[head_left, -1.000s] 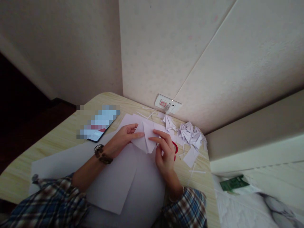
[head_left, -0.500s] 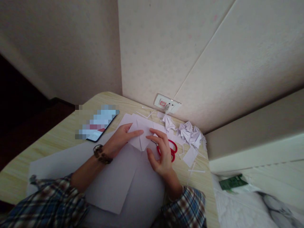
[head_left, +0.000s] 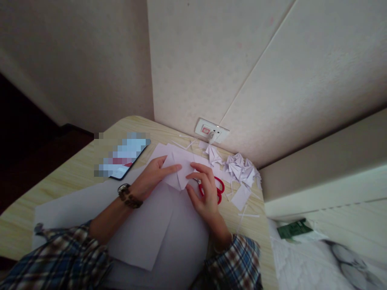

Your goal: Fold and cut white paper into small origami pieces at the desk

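Note:
A small folded sheet of white paper (head_left: 174, 179) is held above the larger sheets, a crease running down its middle. My left hand (head_left: 155, 174) grips it from the left, thumb on top and the other fingers mostly hidden underneath. At the paper's right edge is my right hand (head_left: 205, 187), fingers bent, its thumb and a fingertip closing on the lower right corner. Red-handled scissors (head_left: 221, 185) lie on the table just beyond my right hand, which partly covers them.
Large white sheets (head_left: 139, 233) spread under my forearms on the wooden table (head_left: 87, 159). A phone (head_left: 127, 155) lies at left, screen lit. Folded paper pieces (head_left: 240, 167) are heaped by the wall, near paper strips (head_left: 249, 215) and a socket (head_left: 211, 129) with a plug.
My right thumb has moved up to the folded paper's lower right corner, closer to the fingers. My left hand keeps its grip. The view has shifted slightly.

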`<state>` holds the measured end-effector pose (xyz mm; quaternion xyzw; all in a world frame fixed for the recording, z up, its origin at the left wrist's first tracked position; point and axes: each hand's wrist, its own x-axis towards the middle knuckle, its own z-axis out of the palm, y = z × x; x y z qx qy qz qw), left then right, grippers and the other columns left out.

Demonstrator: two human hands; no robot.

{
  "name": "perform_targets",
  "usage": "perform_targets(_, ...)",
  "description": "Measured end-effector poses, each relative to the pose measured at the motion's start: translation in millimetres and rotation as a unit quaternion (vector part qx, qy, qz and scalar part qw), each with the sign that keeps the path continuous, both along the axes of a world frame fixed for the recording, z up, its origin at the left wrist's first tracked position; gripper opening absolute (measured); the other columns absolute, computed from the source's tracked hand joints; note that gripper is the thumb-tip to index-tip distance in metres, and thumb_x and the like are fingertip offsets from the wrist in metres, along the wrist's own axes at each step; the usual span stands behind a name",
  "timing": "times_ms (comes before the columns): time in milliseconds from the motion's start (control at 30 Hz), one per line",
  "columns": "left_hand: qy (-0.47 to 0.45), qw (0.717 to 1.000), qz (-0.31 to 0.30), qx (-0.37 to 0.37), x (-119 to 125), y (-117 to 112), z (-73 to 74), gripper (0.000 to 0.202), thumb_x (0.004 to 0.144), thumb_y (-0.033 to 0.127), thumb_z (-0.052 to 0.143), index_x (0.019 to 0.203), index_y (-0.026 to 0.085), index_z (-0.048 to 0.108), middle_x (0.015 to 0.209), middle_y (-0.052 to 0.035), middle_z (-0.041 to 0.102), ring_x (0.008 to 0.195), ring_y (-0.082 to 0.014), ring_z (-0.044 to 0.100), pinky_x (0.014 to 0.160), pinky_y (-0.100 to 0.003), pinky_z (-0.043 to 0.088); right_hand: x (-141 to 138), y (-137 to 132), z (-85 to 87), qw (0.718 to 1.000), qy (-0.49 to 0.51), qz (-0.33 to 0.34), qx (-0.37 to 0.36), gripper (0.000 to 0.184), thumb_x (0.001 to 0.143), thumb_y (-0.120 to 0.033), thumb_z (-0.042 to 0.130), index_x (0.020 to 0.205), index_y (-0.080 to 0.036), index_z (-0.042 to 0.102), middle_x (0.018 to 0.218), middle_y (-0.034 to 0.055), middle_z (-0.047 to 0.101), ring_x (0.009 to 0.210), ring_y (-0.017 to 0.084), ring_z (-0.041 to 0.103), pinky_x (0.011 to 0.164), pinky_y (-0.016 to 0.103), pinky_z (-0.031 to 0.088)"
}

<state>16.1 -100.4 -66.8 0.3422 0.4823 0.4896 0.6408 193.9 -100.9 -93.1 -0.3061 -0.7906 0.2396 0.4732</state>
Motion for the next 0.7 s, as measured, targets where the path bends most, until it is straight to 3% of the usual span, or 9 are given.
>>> perform_targets(133, 0.009, 1.000, -0.023, 0.009, 0, 1, 0.0, 0.028, 0.061, 0.029, 0.084, 0.079, 0.018, 0.067, 0.072, 0.0034, 0.072, 0.071, -0.0166, 0.066, 0.066, -0.025, 0.051, 0, -1, -0.6, 0.997, 0.032, -0.066, 0.002, 0.013, 0.088, -0.014, 0.063, 0.089, -0.027, 0.063, 0.114, 0.0046, 0.058, 0.108, 0.021, 0.058, 0.091, 0.039, 0.051)
perform_targets(233, 0.020, 0.999, -0.040, 0.017, 0, 1, -0.3, 0.030, 0.055, 0.025, 0.086, 0.066, 0.018, 0.059, 0.059, 0.0085, 0.060, 0.057, -0.0109, 0.055, 0.055, -0.020, 0.042, -1, -2, 0.9, 0.988, 0.069, -0.128, -0.050, 0.009, 0.087, -0.018, 0.067, 0.083, -0.026, 0.064, 0.110, 0.0037, 0.056, 0.105, 0.021, 0.057, 0.086, 0.038, 0.052)
perform_targets(333, 0.033, 0.998, -0.047, 0.026, 0, 2, -1.0, 0.032, 0.054, 0.022, 0.087, 0.063, 0.018, 0.056, 0.055, 0.0105, 0.053, 0.052, -0.0081, 0.048, 0.050, -0.018, 0.036, -2, 0, 2.1, 0.978, 0.107, -0.142, -0.109, 0.009, 0.086, -0.021, 0.068, 0.079, -0.025, 0.064, 0.106, 0.0036, 0.056, 0.104, 0.021, 0.056, 0.085, 0.038, 0.051)
perform_targets(533, 0.044, 0.998, -0.029, 0.037, 1, 1, -2.4, 0.038, 0.060, 0.025, 0.084, 0.095, 0.023, 0.071, 0.087, 0.0053, 0.072, 0.079, -0.0136, 0.064, 0.069, -0.020, 0.048, -6, 7, -3.8, 0.955, 0.188, -0.094, -0.210, 0.007, 0.082, -0.021, 0.070, 0.078, -0.023, 0.064, 0.095, 0.0023, 0.064, 0.094, 0.019, 0.059, 0.083, 0.034, 0.046)
perform_targets(700, 0.064, 0.997, -0.039, 0.030, 3, 1, -6.1, 0.042, 0.060, 0.034, 0.084, 0.097, 0.017, 0.075, 0.093, -0.0037, 0.078, 0.090, -0.0243, 0.070, 0.079, -0.031, 0.053, -6, 9, -8.5, 0.944, 0.206, -0.085, -0.242, 0.006, 0.083, -0.024, 0.068, 0.080, -0.022, 0.063, 0.080, -0.0009, 0.064, 0.078, 0.016, 0.060, 0.074, 0.031, 0.046)
